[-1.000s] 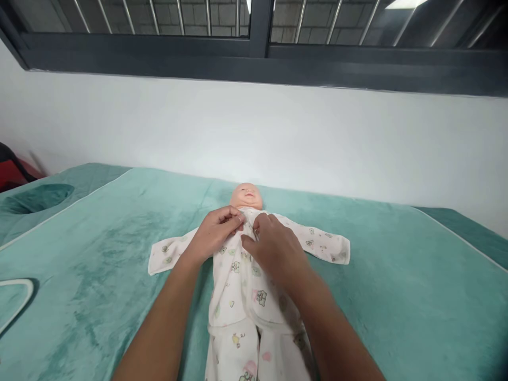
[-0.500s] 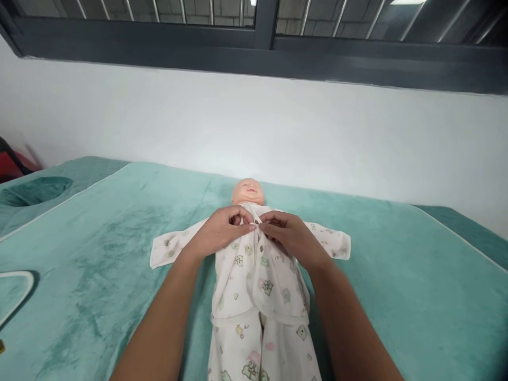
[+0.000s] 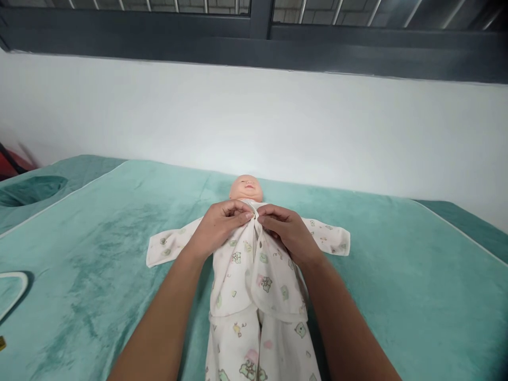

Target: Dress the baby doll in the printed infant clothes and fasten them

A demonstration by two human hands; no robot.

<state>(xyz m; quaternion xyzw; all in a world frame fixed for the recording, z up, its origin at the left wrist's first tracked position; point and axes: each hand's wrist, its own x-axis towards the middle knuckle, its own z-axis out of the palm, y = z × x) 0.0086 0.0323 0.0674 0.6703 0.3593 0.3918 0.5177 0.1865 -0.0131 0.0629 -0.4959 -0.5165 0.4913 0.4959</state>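
A baby doll lies on its back with its head toward the wall. It wears a white baby shirt printed with small bears, its sleeves stretched out to both sides, and matching trousers. At the upper chest, my left hand pinches one front edge of the shirt between thumb and fingers. Just opposite, my right hand pinches the other edge, close to a small dark fastener. Fingertips of both hands almost meet. Below them the two front panels hang together, parting slightly near the hem.
Teal plush covering spreads under the doll, with an oval hole at the left. A white cord-like loop lies at the left edge. Behind stands a white wall beneath a dark window frame. Something red shows at far left.
Both hands stay at the shirt's upper front, and the gripped edges have shifted slightly, with the fingertips a little more apart. The whole view has moved a little.
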